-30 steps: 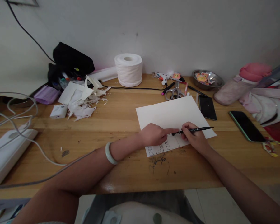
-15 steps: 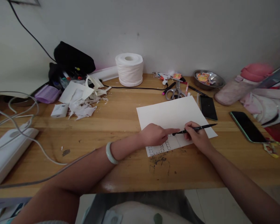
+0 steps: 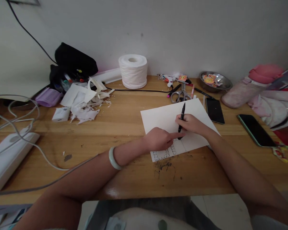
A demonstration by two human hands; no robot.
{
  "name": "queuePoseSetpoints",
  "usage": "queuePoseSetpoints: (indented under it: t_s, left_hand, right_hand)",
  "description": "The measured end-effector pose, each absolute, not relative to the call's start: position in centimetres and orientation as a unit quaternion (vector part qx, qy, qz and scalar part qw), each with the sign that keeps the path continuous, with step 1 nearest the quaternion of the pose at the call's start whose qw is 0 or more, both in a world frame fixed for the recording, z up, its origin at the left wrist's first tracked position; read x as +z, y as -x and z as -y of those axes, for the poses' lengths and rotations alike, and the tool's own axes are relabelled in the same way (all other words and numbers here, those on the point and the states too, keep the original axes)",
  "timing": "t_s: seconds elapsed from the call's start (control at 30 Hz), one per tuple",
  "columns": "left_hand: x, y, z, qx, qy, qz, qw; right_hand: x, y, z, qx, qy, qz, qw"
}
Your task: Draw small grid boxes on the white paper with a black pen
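A white sheet of paper lies slightly askew on the wooden desk, with rows of small black loops and a thin line drawn along its near left part. My left hand rests on the sheet, its index finger stretched out to the right and the other fingers curled, holding nothing. My right hand is closed around a black pen. The pen stands nearly upright, its lower end passing by the left index fingertip. Whether its tip touches the paper I cannot tell.
Behind the sheet lie scissors and several pens. A dark phone and a green-edged phone are to the right, near a pink-lidded bottle. A paper roll, paper scraps and cables lie further left.
My right hand has moved up and left over the sheet, and the pen has swung from nearly flat to almost upright. My left hand has stayed in place.
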State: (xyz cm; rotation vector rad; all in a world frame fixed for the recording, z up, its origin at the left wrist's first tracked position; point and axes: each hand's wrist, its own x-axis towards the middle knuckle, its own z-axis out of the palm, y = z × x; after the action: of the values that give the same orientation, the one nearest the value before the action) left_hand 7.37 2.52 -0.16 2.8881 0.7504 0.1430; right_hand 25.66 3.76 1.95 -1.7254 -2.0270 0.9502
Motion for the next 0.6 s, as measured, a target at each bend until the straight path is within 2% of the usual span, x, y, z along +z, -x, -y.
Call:
queuePoseSetpoints:
  t_s: [0.1,0.6]
  left_hand:
    - [-0.19,-7.44,-2.59,0.039,-0.965,-0.247,0.071]
    - [-0.19,-7.41,-2.69,0.041,-0.966,-0.244,0.075]
  right_hand:
    - [1.63,-25.28,-3.71,0.344,0.596,0.713,0.133]
    - [1.50,-25.15,-3.63,0.325,0.596,0.724,0.127]
